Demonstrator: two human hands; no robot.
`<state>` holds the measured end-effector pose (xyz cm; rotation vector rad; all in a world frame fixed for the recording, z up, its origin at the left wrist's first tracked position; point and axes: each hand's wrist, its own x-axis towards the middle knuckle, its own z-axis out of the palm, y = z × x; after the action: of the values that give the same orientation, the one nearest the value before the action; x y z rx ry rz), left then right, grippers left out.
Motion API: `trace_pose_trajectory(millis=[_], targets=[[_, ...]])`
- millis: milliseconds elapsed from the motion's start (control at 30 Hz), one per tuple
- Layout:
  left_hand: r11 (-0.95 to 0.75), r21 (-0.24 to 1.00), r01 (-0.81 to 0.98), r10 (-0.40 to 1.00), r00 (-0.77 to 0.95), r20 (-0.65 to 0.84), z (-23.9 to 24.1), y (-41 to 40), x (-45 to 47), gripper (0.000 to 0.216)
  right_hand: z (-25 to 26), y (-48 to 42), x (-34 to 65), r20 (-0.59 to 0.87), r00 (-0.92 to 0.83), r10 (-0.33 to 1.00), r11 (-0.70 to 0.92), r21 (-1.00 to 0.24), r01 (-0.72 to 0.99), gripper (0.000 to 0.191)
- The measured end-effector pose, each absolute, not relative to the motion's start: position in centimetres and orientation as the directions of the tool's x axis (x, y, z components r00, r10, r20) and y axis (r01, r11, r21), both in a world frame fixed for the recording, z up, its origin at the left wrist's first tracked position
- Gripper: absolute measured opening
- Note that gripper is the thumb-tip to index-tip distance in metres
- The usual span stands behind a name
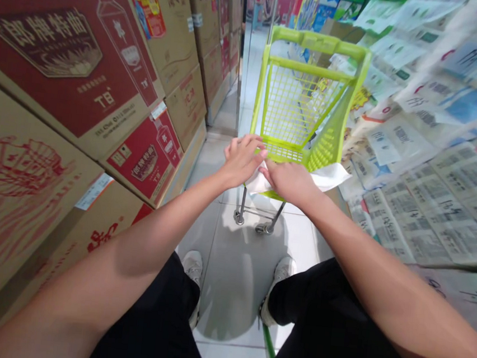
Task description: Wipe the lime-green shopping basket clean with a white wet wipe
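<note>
A lime-green plastic shopping cart (312,70) stands in front of me, its basket a grid of small openings. My left hand (244,160) lies over the near left corner of the cart, fingers bent around the edge, thumb close to the other hand. My right hand (291,181) is closed on a white tissue or wipe (331,177) against the cart's near edge. One end of the cloth sticks out to the right, and a smaller part shows between the hands. The fingertips of my right hand are partly hidden.
Stacked cardboard cartons (44,42) line the left side. Bagged packs (426,152) with handwritten prices are piled high on the right. Pale floor tiles (229,274) run between them under my shoes (284,270). A glass panel edge (243,61) stands beyond the cartons.
</note>
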<state>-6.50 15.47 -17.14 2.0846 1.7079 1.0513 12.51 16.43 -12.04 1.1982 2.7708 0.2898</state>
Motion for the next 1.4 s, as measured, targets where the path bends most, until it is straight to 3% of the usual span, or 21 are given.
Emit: trace_pose_trajectory(millis=[367, 733, 933, 1133, 1400], targets=[[-0.286, 0.413, 0.865, 0.879, 0.065, 0.472, -16.4, 15.8, -7.7, 0.067, -11.3, 17.0, 14.1, -0.068, -0.671, 0.738, 0.674, 0.126, 0.728, 0.055], [-0.350, 0.683, 0.641, 0.912, 0.065, 0.406, -18.2, 17.8, -7.8, 0.091, -12.1, 16.9, 13.5, -0.018, -0.664, 0.748, 0.649, 0.229, 0.725, 0.056], [-0.360, 0.584, 0.728, 0.917, 0.161, 0.365, -17.2, 15.9, -6.4, 0.093, -11.8, 16.2, 11.8, -0.021, -0.689, 0.724, 0.683, 0.166, 0.712, 0.049], [-0.366, 0.498, 0.786, 0.893, 0.148, 0.424, -16.9, 17.1, -9.9, 0.093, -11.3, 16.6, 14.7, -0.057, -0.638, 0.768, 0.637, 0.167, 0.753, 0.058], [-0.411, 0.563, 0.717, 0.854, 0.087, 0.513, -18.1, 18.8, -9.2, 0.093, -12.1, 17.2, 15.4, 0.004, -0.632, 0.775, 0.606, 0.278, 0.745, 0.059]])
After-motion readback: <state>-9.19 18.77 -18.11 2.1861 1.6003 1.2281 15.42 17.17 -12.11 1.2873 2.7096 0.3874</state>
